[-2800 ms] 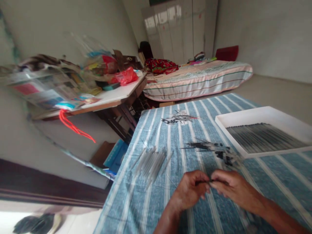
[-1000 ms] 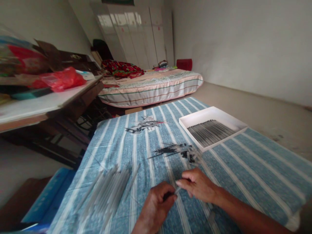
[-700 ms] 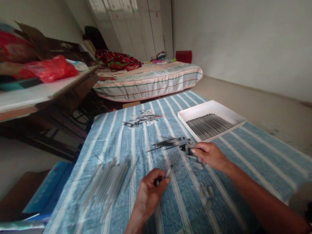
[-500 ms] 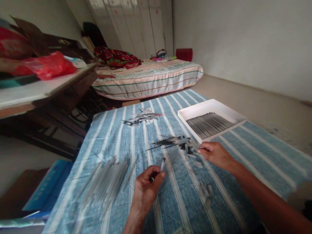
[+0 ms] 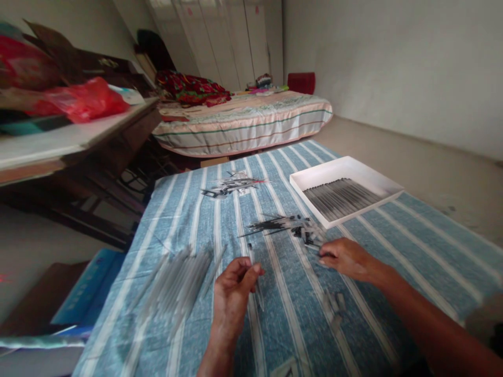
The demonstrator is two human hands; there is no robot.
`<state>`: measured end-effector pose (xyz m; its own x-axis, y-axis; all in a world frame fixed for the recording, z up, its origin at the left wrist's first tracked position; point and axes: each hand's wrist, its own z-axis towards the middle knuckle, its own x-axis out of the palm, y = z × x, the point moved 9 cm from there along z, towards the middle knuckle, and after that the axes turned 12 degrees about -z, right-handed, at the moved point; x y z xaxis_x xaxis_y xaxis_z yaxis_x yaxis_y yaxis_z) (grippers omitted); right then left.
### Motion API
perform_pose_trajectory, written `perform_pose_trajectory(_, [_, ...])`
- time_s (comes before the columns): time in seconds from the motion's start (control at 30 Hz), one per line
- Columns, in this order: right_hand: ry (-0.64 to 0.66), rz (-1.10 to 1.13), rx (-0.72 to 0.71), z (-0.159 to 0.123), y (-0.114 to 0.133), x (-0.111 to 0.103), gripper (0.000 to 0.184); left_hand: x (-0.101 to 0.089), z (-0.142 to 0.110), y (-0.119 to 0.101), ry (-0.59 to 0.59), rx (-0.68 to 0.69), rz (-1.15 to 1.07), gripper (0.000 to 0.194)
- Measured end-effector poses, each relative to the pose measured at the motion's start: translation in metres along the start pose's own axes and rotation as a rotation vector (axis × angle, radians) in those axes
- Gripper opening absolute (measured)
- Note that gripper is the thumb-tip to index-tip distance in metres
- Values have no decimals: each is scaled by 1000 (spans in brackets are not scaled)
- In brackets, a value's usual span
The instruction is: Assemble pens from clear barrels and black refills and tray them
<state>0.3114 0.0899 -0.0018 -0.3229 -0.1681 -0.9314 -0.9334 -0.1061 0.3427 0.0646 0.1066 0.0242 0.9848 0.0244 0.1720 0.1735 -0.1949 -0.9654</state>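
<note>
My left hand (image 5: 238, 280) is closed in a pinch around a slim clear pen (image 5: 259, 294) with a dark top end, held nearly upright above the striped cloth. My right hand (image 5: 346, 257) has its fingertips pressed together at the edge of a pile of small black and clear pen parts (image 5: 304, 233); what they pinch, if anything, is too small to make out. Thin dark refills (image 5: 271, 224) lie on the left side of that pile. To the left of my left hand, clear pen barrels (image 5: 181, 280) lie side by side in a blurred row.
A white box (image 5: 327, 224) holding a row of dark pens (image 5: 340, 198) stands at the right. Farther back lies another heap of dark parts (image 5: 231, 184) on paper. Some small clear pieces (image 5: 334, 303) rest near my right forearm. A bed (image 5: 251, 123) stands beyond the blue striped cloth (image 5: 283, 324).
My left hand has turned the pen more upright, and its lower end now shows below the fingers. My right hand has shifted slightly toward me at the edge of the parts pile.
</note>
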Motion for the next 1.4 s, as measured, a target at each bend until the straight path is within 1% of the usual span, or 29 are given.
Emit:
perform_pose_trajectory(0.07, [38, -4, -14, 0, 2, 4, 14, 0, 0, 0, -9, 7, -44, 25])
perform_pose_trajectory(0.17, [67, -6, -3, -1, 3, 8, 13, 1, 0, 2, 8, 3, -105, 24])
perform_pose_trajectory(0.23, [52, -5, 0, -2, 4, 8, 13, 2, 1, 4, 33, -9, -133, 22])
perform_pose_trajectory(0.3, [7, -7, -7, -5, 10, 5, 16, 3, 1, 7, 59, -18, -151, 22])
perform_pose_trajectory(0.4, [-55, 11, -48, -12, 28, 3, 21, 3, 1, 9, 67, -19, -202, 28])
perform_pose_trajectory(0.47, [-60, 53, -104, -19, 47, 4, 22, 3, 0, 10, 60, -19, -256, 27])
perform_pose_trajectory(0.6, [2, 168, -208, -28, 82, 12, 23, 3, -1, 9, 36, -23, -346, 23])
perform_pose_trajectory(0.73, [53, 240, -238, -28, 101, 16, 20, 2, -1, 7, 28, -21, -377, 24])
perform_pose_trajectory(0.9, [50, 298, -220, -22, 108, 15, 20, 5, -2, 7, 51, -19, -385, 22])
perform_pose_trajectory(1.1, [28, 354, -242, -19, 114, 14, 19, 9, -4, 7, 94, -8, -375, 18])
perform_pose_trajectory(1.17, [10, 375, -225, -18, 114, 13, 19, 10, -3, 8, 103, -13, -382, 17])
perform_pose_trajectory(1.33, [-11, 513, -159, -18, 112, 16, 21, 7, -3, 8, 78, 3, -406, 16])
perform_pose_trajectory(1.4, [-42, 531, -145, -18, 112, 17, 21, 6, -3, 8, 62, 12, -399, 16])
